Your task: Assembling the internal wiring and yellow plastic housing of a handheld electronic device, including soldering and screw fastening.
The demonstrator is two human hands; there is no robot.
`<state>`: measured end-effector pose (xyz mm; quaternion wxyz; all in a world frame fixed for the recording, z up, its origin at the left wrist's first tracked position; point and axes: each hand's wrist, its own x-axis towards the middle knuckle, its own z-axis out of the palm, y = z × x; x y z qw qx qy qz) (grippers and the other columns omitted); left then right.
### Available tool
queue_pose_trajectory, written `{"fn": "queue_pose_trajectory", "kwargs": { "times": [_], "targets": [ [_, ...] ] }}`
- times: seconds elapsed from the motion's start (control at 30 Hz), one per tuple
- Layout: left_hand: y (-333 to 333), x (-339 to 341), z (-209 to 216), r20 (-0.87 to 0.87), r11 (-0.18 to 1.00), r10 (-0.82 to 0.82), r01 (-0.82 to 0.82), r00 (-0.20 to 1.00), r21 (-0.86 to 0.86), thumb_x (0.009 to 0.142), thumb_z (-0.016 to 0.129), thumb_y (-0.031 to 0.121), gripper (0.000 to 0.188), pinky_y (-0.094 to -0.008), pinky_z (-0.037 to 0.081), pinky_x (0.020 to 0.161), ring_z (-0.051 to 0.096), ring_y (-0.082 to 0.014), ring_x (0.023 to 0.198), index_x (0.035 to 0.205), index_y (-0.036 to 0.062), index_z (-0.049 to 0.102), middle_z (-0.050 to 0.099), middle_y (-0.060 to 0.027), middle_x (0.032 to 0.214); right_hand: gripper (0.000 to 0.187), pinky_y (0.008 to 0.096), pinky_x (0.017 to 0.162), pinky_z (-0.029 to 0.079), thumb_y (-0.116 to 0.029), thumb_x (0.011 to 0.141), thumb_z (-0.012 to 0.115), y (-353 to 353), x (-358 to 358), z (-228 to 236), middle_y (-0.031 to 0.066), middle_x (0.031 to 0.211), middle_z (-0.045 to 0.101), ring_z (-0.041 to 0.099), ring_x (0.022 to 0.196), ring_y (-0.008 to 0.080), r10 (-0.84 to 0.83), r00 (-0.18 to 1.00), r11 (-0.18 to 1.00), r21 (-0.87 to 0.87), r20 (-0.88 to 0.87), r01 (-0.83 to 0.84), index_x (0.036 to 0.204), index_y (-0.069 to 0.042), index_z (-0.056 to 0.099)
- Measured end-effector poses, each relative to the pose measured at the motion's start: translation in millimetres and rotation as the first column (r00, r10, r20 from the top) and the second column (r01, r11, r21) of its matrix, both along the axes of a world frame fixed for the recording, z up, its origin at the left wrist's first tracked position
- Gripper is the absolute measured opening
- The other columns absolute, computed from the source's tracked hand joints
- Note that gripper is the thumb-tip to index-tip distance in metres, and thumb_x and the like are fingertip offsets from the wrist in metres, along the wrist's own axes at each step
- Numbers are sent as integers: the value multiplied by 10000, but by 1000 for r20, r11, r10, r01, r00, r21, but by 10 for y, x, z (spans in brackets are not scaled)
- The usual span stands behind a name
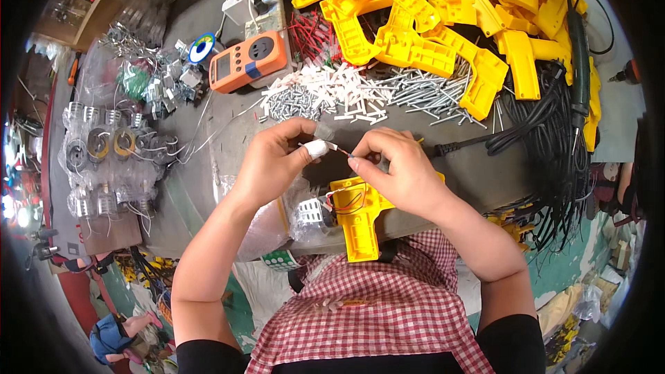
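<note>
Both my hands meet over the front of the workbench, joined by a short thin wire (342, 150). My left hand (272, 159), with white tape around its thumb and a fingertip, pinches one end. The other end is between the thumb and fingers of my right hand (398, 166). Just below lies an open yellow tool housing half (361, 235), grip toward me, with thin wires in it. Beside its left edge sits a slotted whitish metal part (311, 211). My right hand covers part of the housing.
Beyond my hands lie white sleeves (357, 90), long screws (426, 93) and piled yellow housings (415, 14). An orange meter (248, 62) stands back left, near a solder spool (202, 48). Wrapped metal parts (107, 145) lie left; black cables (537, 125) and a soldering iron (577, 55) lie right.
</note>
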<state>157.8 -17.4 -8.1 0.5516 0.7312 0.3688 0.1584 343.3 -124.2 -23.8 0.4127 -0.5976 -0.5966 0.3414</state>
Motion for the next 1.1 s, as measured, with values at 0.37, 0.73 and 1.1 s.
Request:
{"fn": "queue_pose_trajectory", "kwargs": {
  "times": [0.37,0.73,1.1],
  "targets": [
    [-29,-25,53,228,907,61,42,972,-420,843,609,-1,163,-249,478,784,591,-87,845,1000,11,568,621,-16,921,171,327,692,406,-188,814,656,10,-13,-1,67,748,581,575,706,203,48,999,999,19,-10,-48,821,-30,591],
    [-76,17,101,173,929,102,-32,980,-367,812,648,23,273,-264,472,761,584,-122,831,1048,33,511,615,-50,913,154,314,689,412,-167,810,663,5,-6,-18,58,742,575,570,692,194,64,998,996,61,12,-64,816,-28,596],
    [-166,68,173,-3,991,-111,111,994,77,738,616,-60,267,-279,512,721,614,-118,805,991,15,575,624,-60,875,206,370,698,417,-212,797,670,36,34,-105,74,739,618,594,718,252,106,994,994,24,-9,-105,803,-18,599]
  ]
}}
